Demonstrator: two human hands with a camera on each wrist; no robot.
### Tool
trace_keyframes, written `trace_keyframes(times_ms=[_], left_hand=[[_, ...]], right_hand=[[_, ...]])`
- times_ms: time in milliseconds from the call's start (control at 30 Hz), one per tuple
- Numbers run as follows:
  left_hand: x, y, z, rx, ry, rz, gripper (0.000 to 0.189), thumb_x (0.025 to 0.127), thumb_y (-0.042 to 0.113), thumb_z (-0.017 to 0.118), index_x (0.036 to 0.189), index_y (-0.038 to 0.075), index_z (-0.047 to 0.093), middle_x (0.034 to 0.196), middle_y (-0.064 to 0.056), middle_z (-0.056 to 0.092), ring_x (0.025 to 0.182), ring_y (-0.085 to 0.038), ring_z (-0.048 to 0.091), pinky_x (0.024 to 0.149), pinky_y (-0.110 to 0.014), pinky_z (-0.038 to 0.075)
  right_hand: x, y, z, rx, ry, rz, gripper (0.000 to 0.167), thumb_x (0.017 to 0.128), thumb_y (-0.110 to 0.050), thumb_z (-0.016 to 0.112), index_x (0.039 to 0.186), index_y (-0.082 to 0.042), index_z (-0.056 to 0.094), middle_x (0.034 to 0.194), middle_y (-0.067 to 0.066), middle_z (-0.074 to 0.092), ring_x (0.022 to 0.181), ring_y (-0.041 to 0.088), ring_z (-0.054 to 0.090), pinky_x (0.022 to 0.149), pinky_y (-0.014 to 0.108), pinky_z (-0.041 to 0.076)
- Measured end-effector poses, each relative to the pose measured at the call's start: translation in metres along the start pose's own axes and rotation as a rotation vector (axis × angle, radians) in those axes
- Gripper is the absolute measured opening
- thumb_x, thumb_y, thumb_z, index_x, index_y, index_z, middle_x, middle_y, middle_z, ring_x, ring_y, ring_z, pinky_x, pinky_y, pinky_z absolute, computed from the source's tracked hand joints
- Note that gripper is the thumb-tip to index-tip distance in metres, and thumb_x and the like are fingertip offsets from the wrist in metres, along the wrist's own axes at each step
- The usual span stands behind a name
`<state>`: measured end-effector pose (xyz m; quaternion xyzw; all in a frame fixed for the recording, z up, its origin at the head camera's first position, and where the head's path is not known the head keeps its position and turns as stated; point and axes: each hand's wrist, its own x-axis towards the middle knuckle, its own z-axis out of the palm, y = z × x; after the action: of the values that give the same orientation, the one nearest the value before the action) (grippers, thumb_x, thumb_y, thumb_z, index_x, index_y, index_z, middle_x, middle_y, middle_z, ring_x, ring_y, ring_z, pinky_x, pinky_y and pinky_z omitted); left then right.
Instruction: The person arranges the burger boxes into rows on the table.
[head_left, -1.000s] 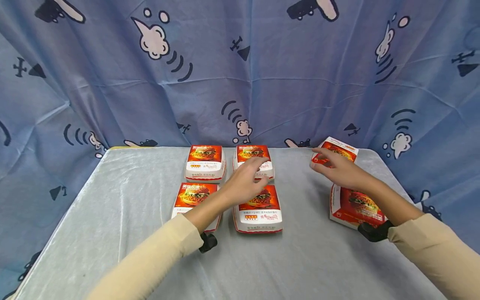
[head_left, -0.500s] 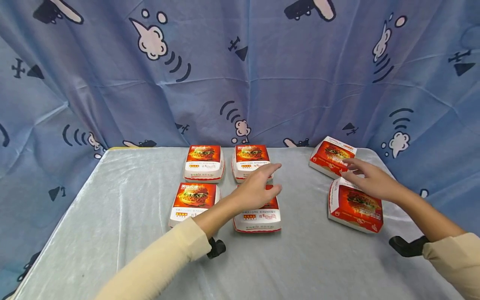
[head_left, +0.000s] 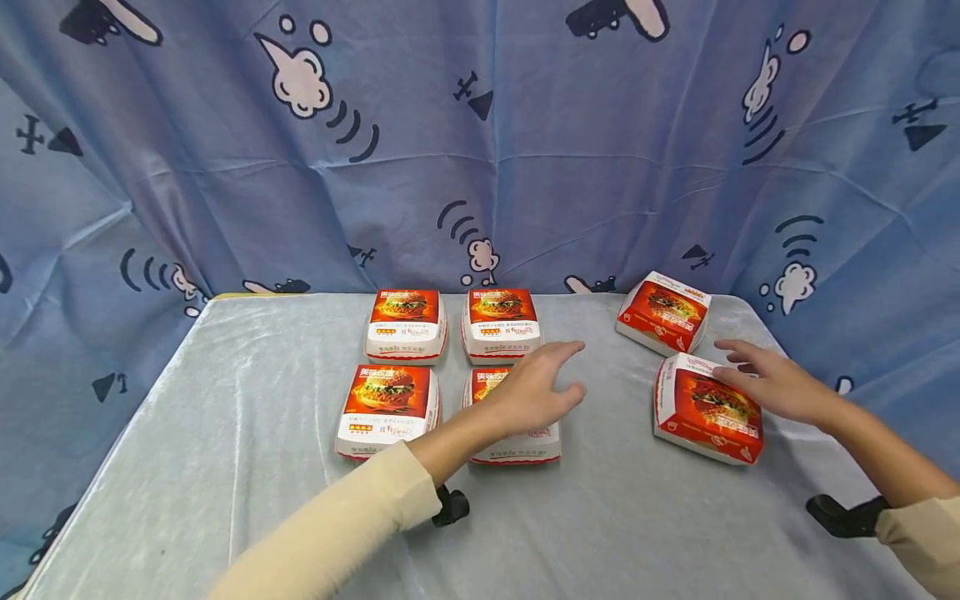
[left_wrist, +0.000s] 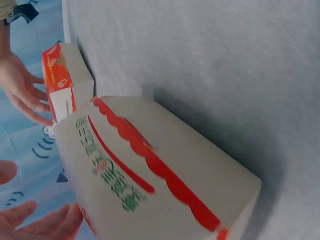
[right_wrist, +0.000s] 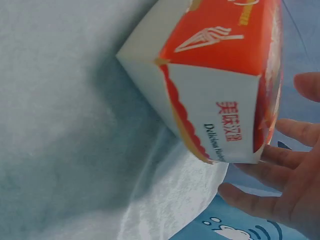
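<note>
Your left hand (head_left: 534,398): fingers apart, over the white-fronted burger box (head_left: 517,452).
Your right hand (head_left: 776,385): fingers apart, at the nearer red-fronted burger box (head_left: 714,418).

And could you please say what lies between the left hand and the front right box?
In the head view, only bare cloth separates the left hand from that box.

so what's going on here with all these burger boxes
Someone is reaching over a grey-covered table with six burger boxes on it. Four boxes sit in two rows of two, while two angled boxes lie off to the right. The left hand is over the near right box of the four, holding nothing. The right hand is at the nearer angled box, fingers by its edge, not gripping it; I can't tell if they touch.
</note>
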<state>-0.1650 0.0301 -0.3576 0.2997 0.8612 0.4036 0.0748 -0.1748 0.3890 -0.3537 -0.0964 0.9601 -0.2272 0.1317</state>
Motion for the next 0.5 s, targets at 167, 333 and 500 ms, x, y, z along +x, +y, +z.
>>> trace_keyframes(times_ms=[167,333,500], left_hand=[[0.004,0.003,0.008,-0.007,-0.028,0.001,0.056,0.097,0.020,0.060,0.150,0.010,0.044,0.151,-0.004,0.046,0.141,-0.013,0.039,0.115,-0.027,0.029],[0.005,0.006,0.012,0.010,-0.043,0.003,0.056,0.098,0.022,0.060,0.150,0.010,0.044,0.151,-0.004,0.047,0.141,-0.013,0.038,0.115,-0.027,0.028],[0.003,0.007,0.015,0.006,-0.061,-0.015,0.057,0.098,0.023,0.060,0.151,0.013,0.043,0.152,-0.002,0.046,0.141,-0.013,0.038,0.114,-0.029,0.031]], right_hand=[[0.001,0.003,0.005,0.021,-0.009,-0.006,0.059,0.104,-0.027,0.050,0.143,0.014,0.033,0.137,0.043,0.041,0.119,0.059,0.046,0.091,0.069,0.043],[0.003,0.002,0.007,0.029,-0.011,-0.008,0.060,0.104,-0.027,0.050,0.144,0.014,0.032,0.139,0.042,0.040,0.121,0.059,0.045,0.093,0.069,0.042],[0.003,0.000,0.009,0.037,-0.006,-0.024,0.058,0.104,-0.024,0.051,0.144,0.013,0.033,0.137,0.041,0.042,0.120,0.058,0.046,0.092,0.068,0.044]])
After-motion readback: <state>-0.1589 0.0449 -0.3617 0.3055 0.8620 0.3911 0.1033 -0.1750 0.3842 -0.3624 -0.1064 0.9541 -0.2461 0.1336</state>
